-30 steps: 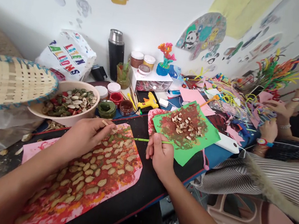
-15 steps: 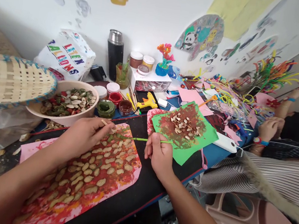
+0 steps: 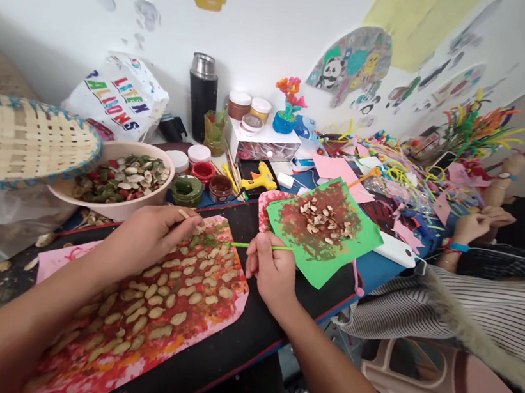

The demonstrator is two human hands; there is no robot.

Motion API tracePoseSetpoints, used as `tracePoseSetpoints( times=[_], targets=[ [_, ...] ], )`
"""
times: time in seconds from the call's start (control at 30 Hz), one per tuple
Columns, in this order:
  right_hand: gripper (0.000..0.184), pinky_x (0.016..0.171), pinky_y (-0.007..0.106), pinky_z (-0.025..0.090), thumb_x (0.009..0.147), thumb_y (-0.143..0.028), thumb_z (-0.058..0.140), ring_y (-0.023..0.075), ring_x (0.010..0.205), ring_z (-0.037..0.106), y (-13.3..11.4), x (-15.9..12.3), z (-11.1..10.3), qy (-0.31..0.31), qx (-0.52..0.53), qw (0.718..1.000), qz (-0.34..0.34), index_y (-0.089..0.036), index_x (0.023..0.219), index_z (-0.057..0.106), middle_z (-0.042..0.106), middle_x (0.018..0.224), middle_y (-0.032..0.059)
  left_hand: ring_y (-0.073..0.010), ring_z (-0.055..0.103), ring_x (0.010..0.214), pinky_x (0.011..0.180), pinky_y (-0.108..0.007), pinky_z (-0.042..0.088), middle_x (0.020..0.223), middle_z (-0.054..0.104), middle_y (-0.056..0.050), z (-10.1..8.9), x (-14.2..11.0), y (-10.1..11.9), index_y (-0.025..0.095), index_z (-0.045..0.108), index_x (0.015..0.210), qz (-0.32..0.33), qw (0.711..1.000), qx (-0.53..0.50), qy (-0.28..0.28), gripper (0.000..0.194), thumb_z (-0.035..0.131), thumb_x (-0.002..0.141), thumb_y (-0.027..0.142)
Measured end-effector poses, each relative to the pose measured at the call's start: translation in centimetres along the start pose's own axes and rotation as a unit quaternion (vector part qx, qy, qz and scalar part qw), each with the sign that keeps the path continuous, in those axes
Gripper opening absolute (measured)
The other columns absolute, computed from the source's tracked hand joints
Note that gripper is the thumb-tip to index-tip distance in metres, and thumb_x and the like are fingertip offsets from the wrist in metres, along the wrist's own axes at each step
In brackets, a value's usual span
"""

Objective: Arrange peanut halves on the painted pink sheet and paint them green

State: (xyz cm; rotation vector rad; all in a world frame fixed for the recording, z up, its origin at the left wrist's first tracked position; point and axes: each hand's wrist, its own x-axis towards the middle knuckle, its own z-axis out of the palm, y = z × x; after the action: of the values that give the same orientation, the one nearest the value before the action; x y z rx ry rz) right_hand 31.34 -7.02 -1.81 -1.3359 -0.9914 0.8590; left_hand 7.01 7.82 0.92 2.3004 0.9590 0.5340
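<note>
My left hand (image 3: 161, 231) is closed in a pinch on a thin pale stick (image 3: 184, 214), above the far edge of a pink paper (image 3: 233, 308) smeared with red and orange paint. A small pale piece (image 3: 199, 228) shows at its fingertips; what it is I cannot make out. Between the fingers of my right hand (image 3: 276, 275) is a slim green paintbrush (image 3: 237, 244), its tip pointing left towards that piece, over some green paint. Rows of peanut shells (image 3: 155, 312) cover the painted paper, partly behind my left forearm.
Paint jars (image 3: 186, 191) stand behind the paper, beside a yellow glue gun (image 3: 259, 178). A bowl of painted shells (image 3: 111, 202) is at left, under a woven basket (image 3: 23, 139). Green paper (image 3: 320, 275) with shells lies right. Another person's hands (image 3: 474, 227) are at far right.
My right hand has shifted slightly left with the paintbrush, bringing it closer to my left hand. The left hand has hardly moved. At far right, the other person's hands changed position.
</note>
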Motion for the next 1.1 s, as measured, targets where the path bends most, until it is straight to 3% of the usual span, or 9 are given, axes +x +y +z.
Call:
tracePoseSetpoints(
  times=[0.23,0.47,0.67,0.8,1.0,1.1],
  targets=[
    [0.080,0.046,0.027,0.041,0.106,-0.102,0.068,0.0145,0.040,0.055,0.3,-0.1,-0.5,0.020,0.000,1.000,0.002,-0.027,0.079,0.068,0.055,0.047,-0.0063,-0.0307,0.086,0.084,0.080,-0.039,0.061,0.099,0.094,-0.010,-0.1,0.1,0.1,0.030,0.084,0.089,-0.001,1.000,0.002,-0.008,0.077,0.042,0.114,0.090],
    [0.080,0.044,0.026,0.042,0.105,-0.102,0.069,0.0145,0.041,0.056,-0.9,-0.4,-1.4,0.047,0.014,0.999,-0.012,-0.027,0.078,0.065,0.053,0.051,-0.0068,-0.0304,0.085,0.082,0.080,-0.039,0.063,0.095,0.093,-0.009,-0.1,-0.1,0.5,0.030,0.084,0.088,0.000,1.000,-0.014,0.001,0.078,0.045,0.113,0.093],
    [0.080,0.044,0.026,0.044,0.105,-0.101,0.072,0.0148,0.040,0.056,-1.7,-0.8,-2.7,0.073,0.006,0.997,-0.019,-0.027,0.075,0.063,0.051,0.051,-0.0069,-0.0272,0.088,0.091,0.086,-0.034,0.067,0.106,0.095,-0.009,0.3,-0.9,2.3,0.028,0.087,0.098,0.061,0.996,-0.052,-0.030,0.073,0.046,0.120,0.084],
    [0.080,0.044,0.025,0.044,0.106,-0.099,0.073,0.0138,0.039,0.054,-1.8,-1.1,-3.3,0.074,0.003,0.997,-0.021,-0.027,0.072,0.061,0.049,0.050,-0.0072,-0.0251,0.087,0.090,0.086,-0.032,0.066,0.104,0.094,-0.007,1.5,-1.1,2.3,0.027,0.088,0.102,0.090,0.993,-0.042,-0.056,0.072,0.042,0.123,0.079],
    [0.080,0.043,0.026,0.042,0.107,-0.101,0.068,0.0142,0.040,0.055,-1.2,-1.2,-2.6,0.059,0.002,0.998,-0.012,-0.027,0.075,0.062,0.048,0.050,-0.0082,-0.0285,0.091,0.100,0.093,-0.035,0.068,0.113,0.096,-0.010,2.1,-0.7,1.6,0.027,0.087,0.101,0.068,0.997,-0.024,-0.024,0.075,0.042,0.122,0.082],
    [0.081,0.043,0.025,0.040,0.106,-0.103,0.068,0.0138,0.039,0.055,-1.0,-1.1,-2.5,0.048,0.006,0.999,-0.003,-0.027,0.077,0.063,0.048,0.050,-0.0084,-0.0287,0.090,0.095,0.089,-0.036,0.068,0.109,0.095,-0.010,1.9,-0.6,1.6,0.027,0.086,0.097,0.058,0.998,-0.022,-0.008,0.076,0.043,0.121,0.085]
  ],
)
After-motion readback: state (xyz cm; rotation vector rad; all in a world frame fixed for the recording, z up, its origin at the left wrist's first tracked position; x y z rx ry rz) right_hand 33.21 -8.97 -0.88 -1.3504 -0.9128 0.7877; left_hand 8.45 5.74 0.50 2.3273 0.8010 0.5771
